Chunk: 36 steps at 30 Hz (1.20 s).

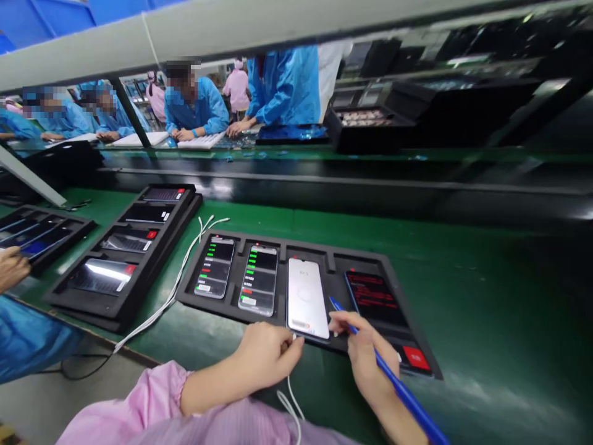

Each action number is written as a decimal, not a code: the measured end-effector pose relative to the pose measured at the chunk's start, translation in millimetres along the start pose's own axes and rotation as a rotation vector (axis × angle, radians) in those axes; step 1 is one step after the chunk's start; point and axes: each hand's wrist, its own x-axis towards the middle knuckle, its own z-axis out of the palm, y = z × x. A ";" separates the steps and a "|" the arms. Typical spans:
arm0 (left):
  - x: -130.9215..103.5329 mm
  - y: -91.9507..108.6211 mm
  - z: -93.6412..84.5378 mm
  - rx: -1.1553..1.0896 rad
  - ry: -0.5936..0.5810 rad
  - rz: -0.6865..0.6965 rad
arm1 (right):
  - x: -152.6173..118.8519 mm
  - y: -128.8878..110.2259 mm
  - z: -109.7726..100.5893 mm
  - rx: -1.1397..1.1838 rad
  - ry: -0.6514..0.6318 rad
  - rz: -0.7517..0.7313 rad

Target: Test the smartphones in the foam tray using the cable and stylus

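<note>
A black foam tray (282,248) holds several phones in separate slots. Two phones (214,268) (258,280) on its left show dark screens with green and red lines. A third phone (307,295) has a bright white screen. The rightmost phone (376,300) shows red text on black. My left hand (265,353) pinches the end of a white cable (293,337) at the white-screen phone's lower edge. My right hand (365,352) grips a blue pen (402,390), its tip beside that phone's right edge.
Stacked foam trays with phones (125,247) stand to the left, with white cables (173,285) beside them. A co-worker's hand (13,269) is at another tray (69,238) on the far left. People in blue sit beyond the dark ledge (296,182).
</note>
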 end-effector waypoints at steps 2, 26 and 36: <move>-0.6 0.3 -2.6 0.025 -0.012 0.001 | 0.6 -6.1 1.7 0.006 -0.054 0.033; -3.7 -14.6 3.8 -0.063 0.078 0.183 | -1.8 -19.5 4.3 -0.096 0.037 0.123; -3.8 -13.7 2.8 -0.060 0.062 0.190 | -5.1 -17.0 1.6 -0.157 -0.004 0.135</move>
